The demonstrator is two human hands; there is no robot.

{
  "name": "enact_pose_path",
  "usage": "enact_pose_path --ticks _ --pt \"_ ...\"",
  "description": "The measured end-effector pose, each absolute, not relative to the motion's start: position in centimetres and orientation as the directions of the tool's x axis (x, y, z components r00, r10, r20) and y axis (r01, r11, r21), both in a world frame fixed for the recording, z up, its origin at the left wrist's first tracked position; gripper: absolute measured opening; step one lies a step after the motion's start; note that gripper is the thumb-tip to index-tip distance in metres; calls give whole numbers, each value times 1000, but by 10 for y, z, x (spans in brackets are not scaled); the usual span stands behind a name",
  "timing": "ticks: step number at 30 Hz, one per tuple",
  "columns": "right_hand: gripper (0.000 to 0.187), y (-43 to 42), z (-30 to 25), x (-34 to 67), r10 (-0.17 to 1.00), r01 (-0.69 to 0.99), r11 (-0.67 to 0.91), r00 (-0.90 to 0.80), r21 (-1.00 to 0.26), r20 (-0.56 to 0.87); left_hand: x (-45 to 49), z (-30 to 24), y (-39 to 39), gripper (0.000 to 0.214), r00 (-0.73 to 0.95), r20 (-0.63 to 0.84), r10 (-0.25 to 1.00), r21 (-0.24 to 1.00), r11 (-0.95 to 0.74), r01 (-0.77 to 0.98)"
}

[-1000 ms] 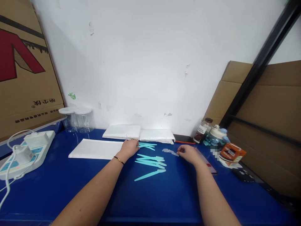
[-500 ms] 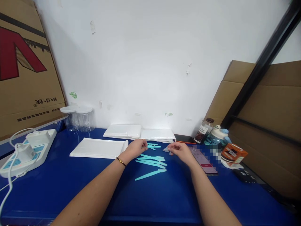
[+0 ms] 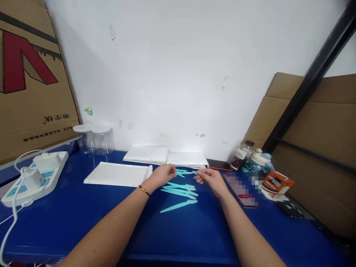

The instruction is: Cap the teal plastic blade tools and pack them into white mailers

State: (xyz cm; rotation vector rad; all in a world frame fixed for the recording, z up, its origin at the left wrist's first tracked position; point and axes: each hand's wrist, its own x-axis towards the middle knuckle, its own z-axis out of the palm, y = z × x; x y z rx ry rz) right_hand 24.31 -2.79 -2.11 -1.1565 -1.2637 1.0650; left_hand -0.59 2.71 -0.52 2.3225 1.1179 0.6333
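My left hand (image 3: 164,174) is raised a little above the blue table (image 3: 83,222), its fingers pinched on the handle of a teal plastic spatula (image 3: 184,172) that points right. My right hand (image 3: 209,178) is close beside it, fingers pinched on a small clear plastic piece (image 3: 195,173) that meets the spatula's tip. Below the hands several more teal spatulas (image 3: 179,191) lie loose on the table. A gold bracelet sits on my left wrist.
White flat packs (image 3: 118,174) lie left of the hands, and more white flat packs (image 3: 167,156) by the wall. Two clear jars (image 3: 94,139) and a power strip (image 3: 33,174) stand left. A phone (image 3: 241,190), bottles (image 3: 251,157) and an orange box (image 3: 276,181) are right. Cardboard flanks both sides.
My left hand picked a teal spatula from the far pile and lifted it. My right hand took the clear piece off the table and moved left to meet it.
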Motion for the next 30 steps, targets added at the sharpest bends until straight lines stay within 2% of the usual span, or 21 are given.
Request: enact_pose_path --ticks 9,13,16,18,20,23,27,30 --pt "36 -31 -25 227 989 95 146 -44 -985 142 1 -2 21 19 604 132 786 657 -526 541" --pt "38 -30 -22 232 985 236 157 -102 -959 137 4 -1 18 19 630 70 774 652 -513 558" --pt "34 -27 -21 253 975 495 195 -3 -847 223 5 -5 14 21 671 58 740 584 -570 578" --pt "25 -25 -22 270 949 676 197 50 -710 311 7 -9 10 34 713 99 695 520 -646 558" --pt "19 -24 -25 282 942 792 204 0 -575 335 10 -11 3 51 758 119 641 471 -709 525" --pt "23 -24 -30 288 952 858 248 -130 -450 278 15 -9 -9 51 829 79 554 447 -763 468" --pt "15 -24 -31 286 965 891 228 -152 -392 214 20 -5 -15 44 892 58 449 472 -799 371" --pt "15 -23 -30 284 966 897 221 -148 -383 209 16 -8 -4 37 844 113 525 423 -794 437"
